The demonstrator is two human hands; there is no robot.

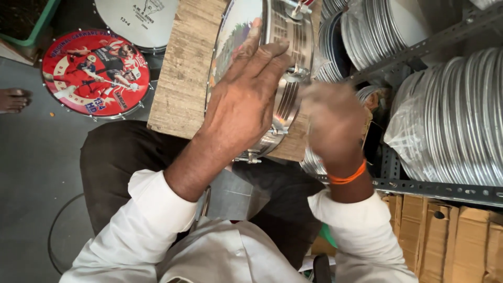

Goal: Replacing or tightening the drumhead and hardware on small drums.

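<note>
Chrome drum: a shiny metal-shelled drum (285, 78) stands on its edge on a rough wooden block (183, 73), its printed drumhead turned to the left and its ribbed shell with tuning lugs facing the camera.
Left hand: the left hand (241, 105) lies spread over the drum's rim, palm on the hoop, fingers apart and reaching across the top edge onto the shell, steadying it.
Right hand: the right hand (335, 123) is blurred, just right of the drum's shell near a lug; its fingers look curled together, but I cannot tell whether it grips anything. An orange thread band (348, 175) circles the wrist.
Person: white shirt sleeves (152, 209) and dark trousers, with the wooden block resting at the knees.
Floor at left: a drum with a red printed head (94, 71) lies flat on the grey floor, with a plain white drumhead (136, 21) above it. Another person's bare foot (13, 99) shows at the far left edge.
Shelving at right: a grey metal rack (435, 186) holds stacks of silver hoops wrapped in clear plastic (450, 126).
Below the rack: brown cardboard cartons (445, 236).
</note>
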